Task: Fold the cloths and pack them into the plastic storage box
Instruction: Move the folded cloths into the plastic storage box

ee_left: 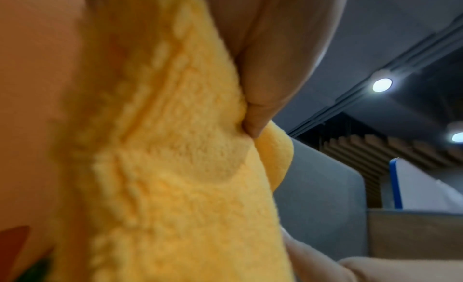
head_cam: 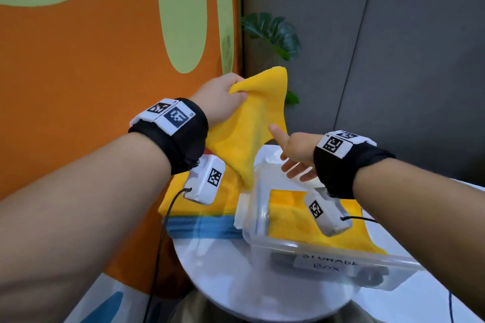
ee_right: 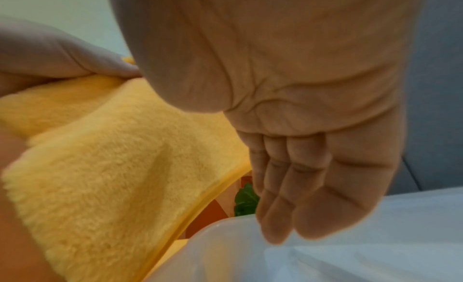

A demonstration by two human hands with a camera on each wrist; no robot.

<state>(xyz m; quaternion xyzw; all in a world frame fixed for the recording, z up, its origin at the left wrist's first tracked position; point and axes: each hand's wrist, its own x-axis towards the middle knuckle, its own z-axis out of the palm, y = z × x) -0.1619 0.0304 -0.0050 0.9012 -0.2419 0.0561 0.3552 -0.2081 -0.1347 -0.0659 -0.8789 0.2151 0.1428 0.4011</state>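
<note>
The left hand (head_cam: 220, 97) is pinching the top edge of a fluffy yellow microfibre cloth (head_cam: 252, 123), holding it in the air above the clear plastic storage box (head_cam: 338, 257). The right hand (head_cam: 296, 152) is hovering over the box, fingers straight and relaxed, thumb near the hanging cloth. Inside the box a folded yellow cloth (head_cam: 288, 215) is lying flat. Left of the box, a stack of yellow and blue cloths (head_cam: 199, 220) is sitting on the round white table (head_cam: 225, 267).

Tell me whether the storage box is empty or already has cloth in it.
Not empty. Through the lidless top of the storage box, one folded yellow cloth lies flat on the bottom; whether more lie beneath it cannot be told.
</note>
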